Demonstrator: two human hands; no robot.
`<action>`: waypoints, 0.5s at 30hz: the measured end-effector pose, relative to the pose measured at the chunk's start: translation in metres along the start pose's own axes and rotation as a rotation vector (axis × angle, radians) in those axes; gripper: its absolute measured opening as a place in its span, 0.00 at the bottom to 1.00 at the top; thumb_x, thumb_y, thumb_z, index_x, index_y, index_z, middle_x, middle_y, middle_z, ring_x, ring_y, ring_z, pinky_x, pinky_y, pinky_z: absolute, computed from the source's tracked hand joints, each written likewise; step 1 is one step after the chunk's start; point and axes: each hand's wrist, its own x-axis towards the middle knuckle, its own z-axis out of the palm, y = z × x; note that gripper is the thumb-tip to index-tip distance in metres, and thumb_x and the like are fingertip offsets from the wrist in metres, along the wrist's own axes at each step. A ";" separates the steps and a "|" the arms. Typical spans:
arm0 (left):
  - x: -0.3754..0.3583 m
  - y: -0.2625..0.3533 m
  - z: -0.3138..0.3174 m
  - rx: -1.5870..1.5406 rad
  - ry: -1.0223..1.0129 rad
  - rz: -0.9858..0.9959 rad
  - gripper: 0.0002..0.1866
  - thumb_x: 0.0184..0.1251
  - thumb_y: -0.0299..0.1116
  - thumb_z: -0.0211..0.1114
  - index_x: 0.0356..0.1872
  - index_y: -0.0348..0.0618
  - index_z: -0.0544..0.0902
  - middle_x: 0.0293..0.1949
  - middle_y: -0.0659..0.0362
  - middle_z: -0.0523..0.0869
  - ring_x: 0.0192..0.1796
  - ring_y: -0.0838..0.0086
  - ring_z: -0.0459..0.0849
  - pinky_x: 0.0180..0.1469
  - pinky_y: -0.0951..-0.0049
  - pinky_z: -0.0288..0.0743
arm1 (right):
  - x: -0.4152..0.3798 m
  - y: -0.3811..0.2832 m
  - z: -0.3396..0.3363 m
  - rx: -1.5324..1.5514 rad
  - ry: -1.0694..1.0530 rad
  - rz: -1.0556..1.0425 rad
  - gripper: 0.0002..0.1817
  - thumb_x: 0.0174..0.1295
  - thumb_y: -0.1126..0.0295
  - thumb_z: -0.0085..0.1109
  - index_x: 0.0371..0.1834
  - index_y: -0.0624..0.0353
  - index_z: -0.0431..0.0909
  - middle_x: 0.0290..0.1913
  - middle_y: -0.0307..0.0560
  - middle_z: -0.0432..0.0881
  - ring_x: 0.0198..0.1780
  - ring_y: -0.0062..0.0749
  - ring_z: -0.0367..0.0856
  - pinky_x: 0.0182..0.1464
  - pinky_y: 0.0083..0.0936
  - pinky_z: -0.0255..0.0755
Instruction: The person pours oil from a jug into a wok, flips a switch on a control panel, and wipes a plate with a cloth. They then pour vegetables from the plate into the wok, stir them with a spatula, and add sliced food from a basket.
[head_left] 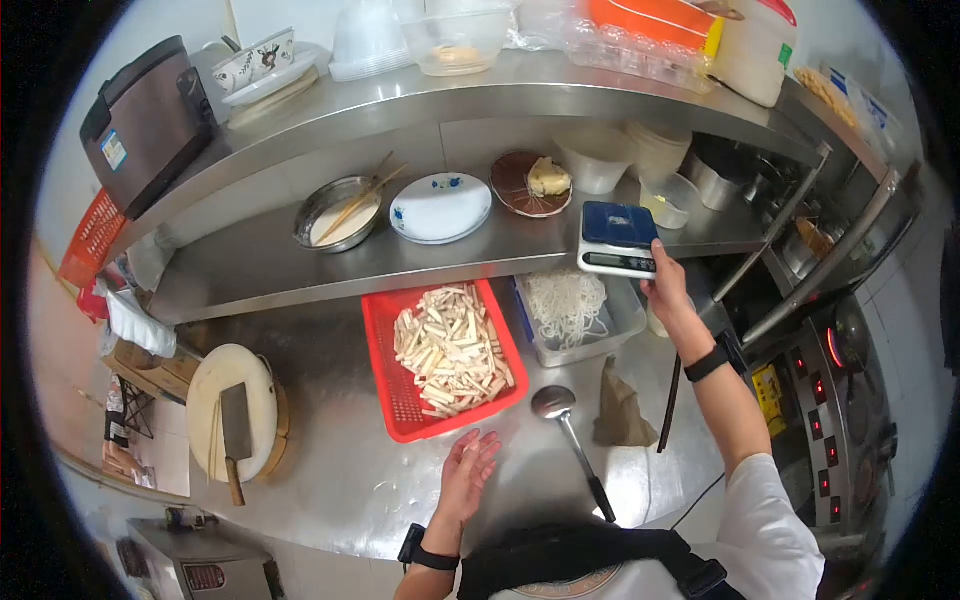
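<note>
My right hand grips the right edge of a white kitchen scale with a dark blue top, at the front of the middle steel shelf. Below, on the steel table, my left hand is empty with its fingers apart, just in front of a red plastic basket. The basket holds many pale cut strips. To its right stands a clear tub of white noodles. A ladle and a brown cloth lie nearer the front edge.
At left, a cleaver lies on a round chopping board. The middle shelf bears a metal bowl with chopsticks, a white plate and a brown plate. Lit stove controls are at right.
</note>
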 end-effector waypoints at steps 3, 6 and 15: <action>0.010 0.004 0.006 0.008 -0.041 -0.025 0.21 0.65 0.41 0.54 0.56 0.43 0.66 0.55 0.52 0.72 0.54 0.68 0.73 0.49 0.74 0.71 | 0.027 0.016 0.026 0.030 0.049 -0.056 0.20 0.62 0.52 0.48 0.27 0.60 0.72 0.21 0.37 0.73 0.15 0.21 0.70 0.16 0.17 0.65; 0.018 0.008 0.005 -0.030 -0.063 -0.046 0.21 0.65 0.42 0.54 0.55 0.44 0.66 0.54 0.52 0.73 0.54 0.68 0.74 0.48 0.73 0.71 | 0.039 0.028 0.049 0.067 -0.026 -0.127 0.23 0.64 0.53 0.43 0.29 0.67 0.71 0.23 0.46 0.76 0.18 0.28 0.75 0.17 0.22 0.69; 0.043 0.017 -0.008 -0.237 0.082 -0.086 0.21 0.64 0.51 0.52 0.45 0.42 0.70 0.44 0.56 0.76 0.50 0.69 0.75 0.49 0.73 0.70 | 0.025 0.004 0.047 -1.228 -0.143 -0.216 0.28 0.64 0.47 0.34 0.39 0.65 0.72 0.39 0.65 0.77 0.44 0.60 0.74 0.47 0.44 0.65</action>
